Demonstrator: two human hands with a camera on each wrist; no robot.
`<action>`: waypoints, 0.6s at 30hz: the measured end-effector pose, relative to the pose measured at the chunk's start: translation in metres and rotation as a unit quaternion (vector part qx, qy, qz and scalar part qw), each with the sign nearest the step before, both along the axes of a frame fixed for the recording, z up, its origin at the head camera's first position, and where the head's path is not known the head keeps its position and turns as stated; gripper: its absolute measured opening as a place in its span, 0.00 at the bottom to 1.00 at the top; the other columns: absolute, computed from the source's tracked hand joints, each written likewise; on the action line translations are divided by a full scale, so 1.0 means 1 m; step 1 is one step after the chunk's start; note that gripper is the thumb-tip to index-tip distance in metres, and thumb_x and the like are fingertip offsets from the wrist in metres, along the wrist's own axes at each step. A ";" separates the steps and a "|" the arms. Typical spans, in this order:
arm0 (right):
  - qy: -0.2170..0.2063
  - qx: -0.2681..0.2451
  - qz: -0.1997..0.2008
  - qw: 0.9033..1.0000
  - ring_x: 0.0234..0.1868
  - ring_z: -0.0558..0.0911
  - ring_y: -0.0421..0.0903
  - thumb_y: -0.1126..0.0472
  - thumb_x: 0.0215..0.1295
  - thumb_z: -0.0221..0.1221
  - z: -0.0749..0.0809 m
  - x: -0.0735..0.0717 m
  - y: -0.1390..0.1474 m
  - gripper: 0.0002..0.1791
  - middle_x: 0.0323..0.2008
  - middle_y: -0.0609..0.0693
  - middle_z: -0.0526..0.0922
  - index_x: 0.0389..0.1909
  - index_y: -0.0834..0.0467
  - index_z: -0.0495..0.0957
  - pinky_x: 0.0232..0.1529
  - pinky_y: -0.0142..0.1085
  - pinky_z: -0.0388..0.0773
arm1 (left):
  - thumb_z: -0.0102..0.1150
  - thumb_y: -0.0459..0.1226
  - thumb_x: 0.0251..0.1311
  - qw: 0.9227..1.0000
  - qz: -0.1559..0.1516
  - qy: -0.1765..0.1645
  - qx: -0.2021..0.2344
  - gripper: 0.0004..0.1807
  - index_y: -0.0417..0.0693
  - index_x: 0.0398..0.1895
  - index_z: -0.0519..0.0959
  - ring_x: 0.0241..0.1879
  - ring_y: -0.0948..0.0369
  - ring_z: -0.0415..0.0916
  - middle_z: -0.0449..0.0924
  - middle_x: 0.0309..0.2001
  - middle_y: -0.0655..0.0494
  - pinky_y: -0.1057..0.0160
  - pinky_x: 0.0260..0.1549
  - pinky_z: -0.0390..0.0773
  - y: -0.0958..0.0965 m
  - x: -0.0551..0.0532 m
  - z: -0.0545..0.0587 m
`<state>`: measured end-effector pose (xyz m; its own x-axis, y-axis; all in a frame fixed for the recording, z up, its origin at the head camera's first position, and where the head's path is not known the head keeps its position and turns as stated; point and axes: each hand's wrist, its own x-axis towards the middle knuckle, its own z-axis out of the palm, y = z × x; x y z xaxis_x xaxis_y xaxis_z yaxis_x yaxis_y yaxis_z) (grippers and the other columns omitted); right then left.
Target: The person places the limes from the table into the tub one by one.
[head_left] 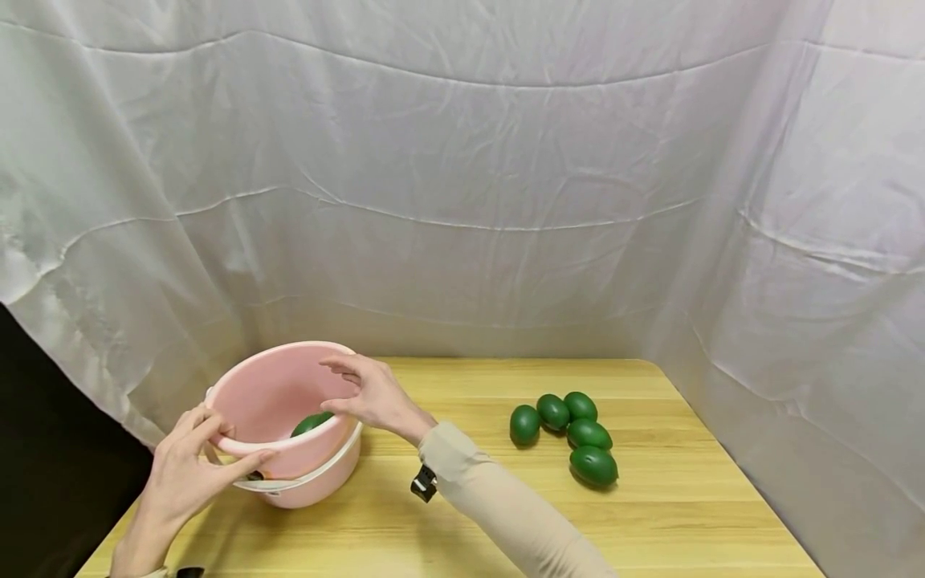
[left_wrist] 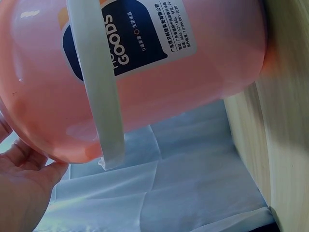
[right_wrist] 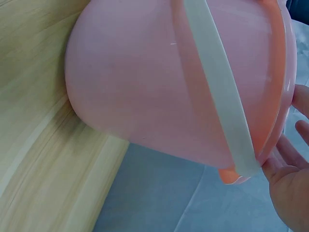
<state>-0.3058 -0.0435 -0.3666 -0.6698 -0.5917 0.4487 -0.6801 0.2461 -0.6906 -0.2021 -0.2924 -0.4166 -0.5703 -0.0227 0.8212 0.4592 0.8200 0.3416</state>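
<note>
At the left end of the desk (head_left: 686,490): a pink bucket (head_left: 314,488), its base down on the wood; whether it leans a little I cannot tell.
Left hand (head_left: 181,470): fingers bent over the near-left rim (head_left: 303,442) with the thumb outside, just below it, pinching the lip between them.
Right hand (head_left: 379,395): fingers and thumb spread apart at the right side of the rim; the right wrist view shows contact or near contact with the lip, but no firm grip.
Bucket wall: smooth, glossy plastic, probably thin and light; likely to flex if squeezed hard, and slippery to a palm pressed flat on it.
Rim, for holding: thicker than the wall and likely the stiffest part; best taken at two opposite spots, fingers inside, thumb outside.
White handle (left_wrist: 99,92): a band hanging round the outside; it probably swings freely, so it suits a straight lift better than steadying.
Green fruit inside (head_left: 311,424): at least one piece, partly hidden low in the bucket; it would probably roll and shift the weight if the bucket tipped.
Five green fruits (head_left: 589,434): smooth ovals in a loose curve, well to the right of the bucket; they look firm, slick and not fragile, so best gripped round the middle, not by the ends.
</note>
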 end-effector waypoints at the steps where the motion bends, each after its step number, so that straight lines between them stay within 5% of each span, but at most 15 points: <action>1: -0.002 -0.003 0.001 1.000 0.62 0.77 0.43 0.64 0.54 0.72 -0.001 0.000 0.000 0.33 0.61 0.48 0.78 0.62 0.54 0.74 0.59 0.26 0.72 | 0.86 0.39 0.16 1.000 0.000 0.000 -0.001 0.28 0.54 0.23 0.74 0.36 0.78 0.59 0.67 0.33 0.64 0.73 0.31 0.62 0.000 0.000 0.000; 7: 0.009 -0.008 -0.004 1.000 0.59 0.78 0.41 0.61 0.57 0.70 -0.004 0.000 0.004 0.27 0.58 0.46 0.80 0.60 0.52 0.77 0.54 0.26 0.75 | 0.86 0.41 0.16 1.000 0.002 0.000 -0.003 0.28 0.53 0.23 0.74 0.35 0.78 0.59 0.67 0.33 0.64 0.71 0.31 0.62 0.001 0.000 0.000; 13: 0.039 -0.024 -0.033 0.998 0.39 0.79 0.38 0.63 0.59 0.68 -0.006 -0.002 0.011 0.22 0.50 0.46 0.81 0.56 0.52 0.79 0.48 0.31 0.78 | 0.86 0.40 0.15 1.000 0.002 -0.001 0.003 0.28 0.54 0.23 0.74 0.35 0.78 0.59 0.68 0.33 0.64 0.71 0.31 0.62 0.002 0.000 0.001; 18: 0.024 -0.053 -0.033 0.998 0.49 0.82 0.41 0.65 0.60 0.67 -0.011 -0.004 0.020 0.21 0.51 0.47 0.81 0.55 0.54 0.80 0.58 0.31 0.75 | 0.86 0.40 0.15 1.000 0.000 0.000 0.004 0.29 0.54 0.23 0.74 0.35 0.77 0.59 0.68 0.33 0.63 0.71 0.32 0.62 0.000 0.000 0.001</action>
<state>-0.3097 -0.0232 -0.3776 -0.6817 -0.4946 0.5391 -0.6980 0.2186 -0.6819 -0.2020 -0.2922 -0.4159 -0.5705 -0.0301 0.8208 0.4585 0.8174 0.3487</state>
